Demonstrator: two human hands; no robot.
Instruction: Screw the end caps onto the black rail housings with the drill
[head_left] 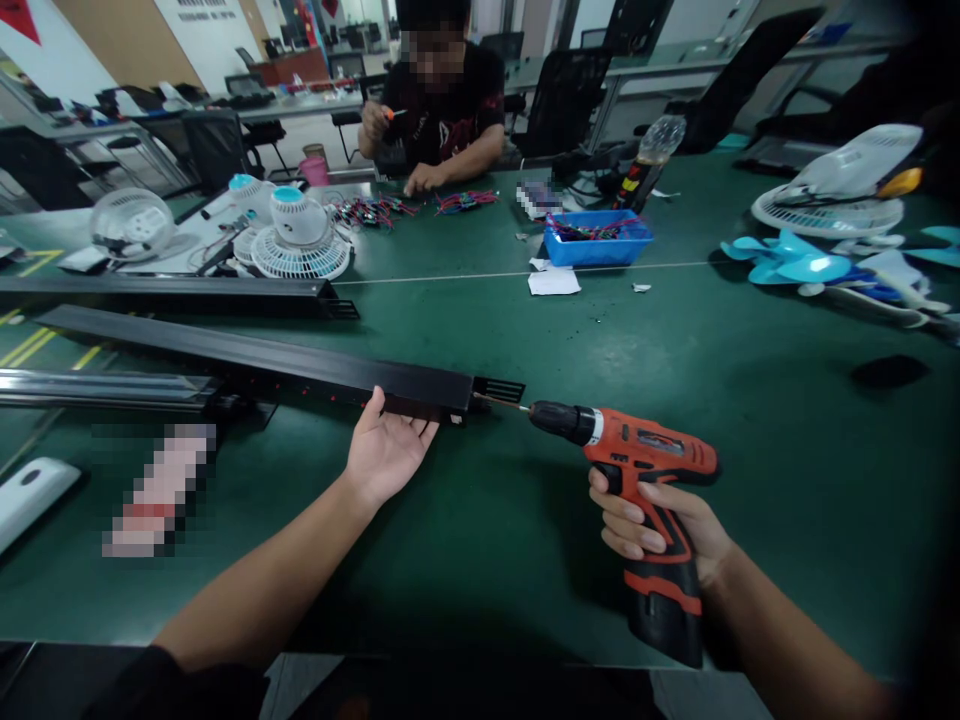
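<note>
My right hand (652,520) wraps round the grip of an orange and black cordless drill (652,445), its chuck pointing left. A long thin bit (504,402) in the chuck reaches the right end of a long black metal housing (300,365). Whether the bit tip sits on a screw is too small to tell. My left hand (390,450) grips the near side of that housing close to its right end, thumb on the upper edge and fingers underneath. A slotted black end piece (501,388) sticks out past the housing's end.
More black housings (165,290) lie behind and to the left. Across the table a person (450,120) holds a small orange-handled tool near bundles of wires. A blue bin (598,240), a bottle (649,160), white fan parts (300,235) and blue blades (787,260) stand around.
</note>
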